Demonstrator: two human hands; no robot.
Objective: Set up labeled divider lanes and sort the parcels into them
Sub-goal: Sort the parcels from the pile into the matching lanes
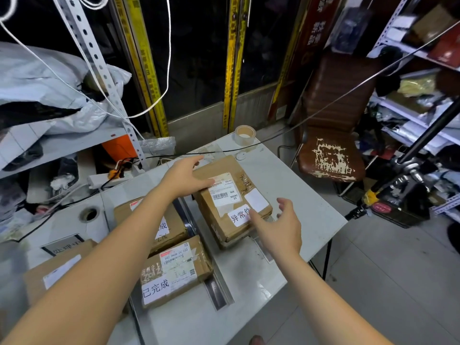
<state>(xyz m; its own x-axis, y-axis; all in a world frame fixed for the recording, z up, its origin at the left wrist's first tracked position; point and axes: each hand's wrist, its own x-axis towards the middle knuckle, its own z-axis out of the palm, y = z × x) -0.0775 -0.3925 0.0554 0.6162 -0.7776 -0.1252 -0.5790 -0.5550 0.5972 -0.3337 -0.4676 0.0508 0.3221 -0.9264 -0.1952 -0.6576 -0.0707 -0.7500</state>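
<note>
Resting flat on the far-left corner of a brown parcel [231,202] on the white table [298,195], the left hand [189,178] steadies it. The right hand [276,225], fingers spread and empty, hovers just beside its near-right edge; the parcel's long axis runs away from the person.

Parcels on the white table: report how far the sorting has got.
Done: two metal divider strips lie on the white table, and a parcel labelled 已完成 sits between them, another behind it. In hand: the left hand rests on the far-right parcel, whose label begins 异常; the right hand hovers open beside it. Left: a near-left parcel seems unsorted; its lane is unclear.
</note>
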